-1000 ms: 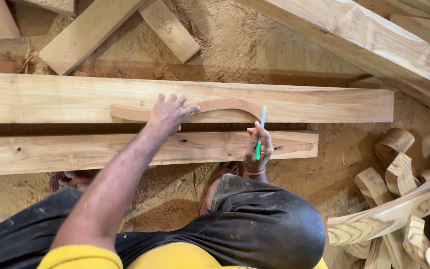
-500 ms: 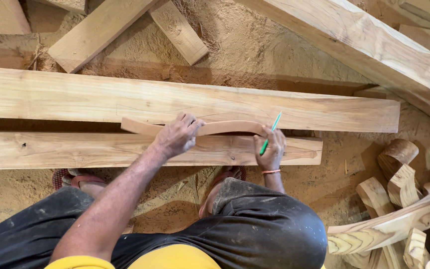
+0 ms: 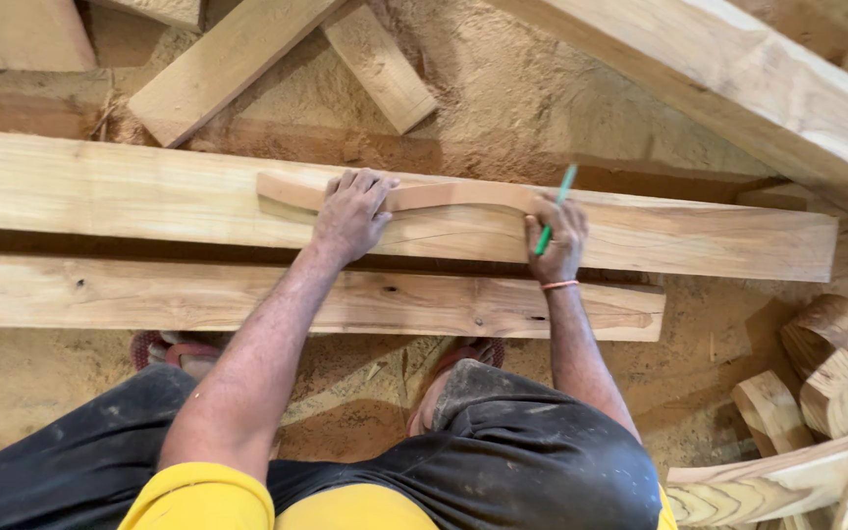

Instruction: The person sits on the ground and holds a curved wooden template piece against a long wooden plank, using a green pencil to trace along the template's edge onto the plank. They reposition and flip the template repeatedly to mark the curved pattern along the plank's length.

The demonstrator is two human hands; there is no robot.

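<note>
1. Thin, curved, light-brown wooden template (image 3: 424, 195): lies flat on the far pale wooden plank (image 3: 100, 191), along that plank's far edge and near the middle of its length.
2. Left hand (image 3: 350, 211): fingers spread, palm pressed down on the template's left part, pinning it to the plank rather than gripping it.
3. Right hand (image 3: 558, 238): fingers pinched round a slim green pencil (image 3: 554, 212), tip at the template's right end; the hand rests on the plank.
4. Handling, as judged: the template looks light, stiff and thin, so it would slide readily on smooth wood; downward pressure near its middle should steady it, and its narrow ends look most liable to snap.
5. Appearance: a shallow arch with one wavy edge, darker than the plank beneath.
6. Surroundings: a near pale wooden plank (image 3: 247, 294) runs parallel; sawdust-covered ground (image 3: 561, 88) lies beyond.
</note>
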